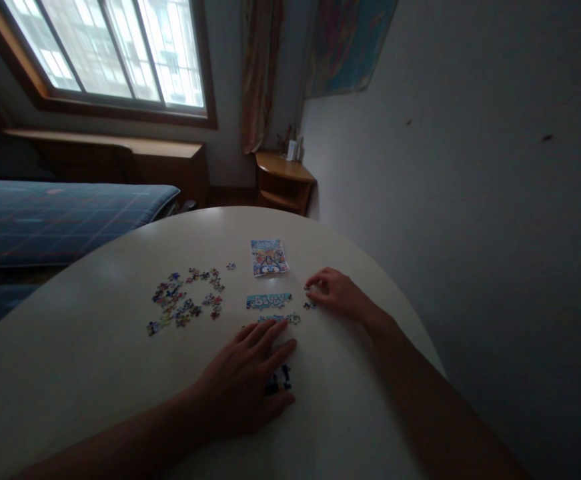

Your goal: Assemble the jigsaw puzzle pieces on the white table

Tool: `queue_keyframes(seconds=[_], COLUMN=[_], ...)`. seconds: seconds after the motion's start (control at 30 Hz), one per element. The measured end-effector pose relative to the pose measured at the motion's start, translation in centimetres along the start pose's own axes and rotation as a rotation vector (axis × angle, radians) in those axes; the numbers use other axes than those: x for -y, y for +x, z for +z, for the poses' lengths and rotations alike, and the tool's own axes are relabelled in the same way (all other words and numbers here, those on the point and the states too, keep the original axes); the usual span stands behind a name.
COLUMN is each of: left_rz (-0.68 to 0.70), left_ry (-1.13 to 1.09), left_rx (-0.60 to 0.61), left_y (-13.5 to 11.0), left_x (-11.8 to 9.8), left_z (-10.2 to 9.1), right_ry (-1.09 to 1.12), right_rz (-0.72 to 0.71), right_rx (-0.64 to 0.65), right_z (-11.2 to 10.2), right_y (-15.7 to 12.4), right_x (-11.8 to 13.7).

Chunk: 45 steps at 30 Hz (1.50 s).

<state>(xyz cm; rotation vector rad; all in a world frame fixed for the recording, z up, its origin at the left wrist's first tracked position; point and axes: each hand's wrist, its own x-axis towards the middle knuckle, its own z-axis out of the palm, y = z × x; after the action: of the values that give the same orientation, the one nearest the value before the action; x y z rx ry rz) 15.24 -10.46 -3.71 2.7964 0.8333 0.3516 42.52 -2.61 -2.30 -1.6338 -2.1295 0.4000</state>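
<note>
My left hand [250, 373] lies with fingers stretched over joined puzzle pieces [284, 377], hiding part of them. Just beyond its fingertips is a short joined row of pieces [294, 319]. Farther up lies a joined puzzle strip [269, 302] with large pale letters on blue. To the right of the strips, my right hand [337, 293] has thumb and forefinger brought close together around a small puzzle piece [307, 288]. A few loose pieces [307, 306] lie below those fingertips. Behind the strip sits a colourful picture sheet [269, 259] with matching blue artwork.
Many loose puzzle pieces [185, 300] are spread in a rough ring on the left of the round white table [95, 387]. One piece [231, 266] lies apart. A mattress [60, 220] stands at the left, a corner shelf [285, 167] behind, and a wall at the right.
</note>
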Motion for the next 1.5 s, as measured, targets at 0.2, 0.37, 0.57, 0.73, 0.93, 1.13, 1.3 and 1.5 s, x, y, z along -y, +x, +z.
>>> queue_keyframes(seconds=[0.2, 0.37, 0.57, 0.73, 0.93, 1.13, 1.3, 1.5], left_rz=[0.003, -0.001, 0.008, 0.008, 0.004, 0.001, 0.003, 0.001], left_ry=[0.016, 0.004, 0.005, 0.003, -0.003, 0.0, -0.013, -0.022], left_rx=[0.004, 0.005, 0.0, -0.004, -0.017, 0.008, -0.03, -0.004], left_y=[0.0, 0.1, 0.1, 0.0, 0.0, 0.1, 0.1, 0.1], left_x=[0.0, 0.0, -0.1, 0.0, 0.2, 0.1, -0.1, -0.2], left_z=[0.0, -0.1, -0.1, 0.1, 0.3, 0.0, 0.0, -0.2], right_ry=[0.178, 0.338, 0.446, 0.44, 0.421, 0.452, 0.465, 0.433], right_rz=[0.062, 0.113, 0.156, 0.107, 0.093, 0.054, 0.01, -0.035], right_rx=[0.023, 0.007, 0.033, 0.059, 0.073, 0.087, 0.071, 0.063], right_z=[0.3, 0.5, 1.0, 0.7, 0.4, 0.2, 0.2, 0.1], right_y=[0.1, 0.4, 0.5, 0.3, 0.1, -0.1, -0.2, -0.3], right_x=[0.0, 0.7, 1.1, 1.3, 1.7, 2.2, 2.6, 2.9])
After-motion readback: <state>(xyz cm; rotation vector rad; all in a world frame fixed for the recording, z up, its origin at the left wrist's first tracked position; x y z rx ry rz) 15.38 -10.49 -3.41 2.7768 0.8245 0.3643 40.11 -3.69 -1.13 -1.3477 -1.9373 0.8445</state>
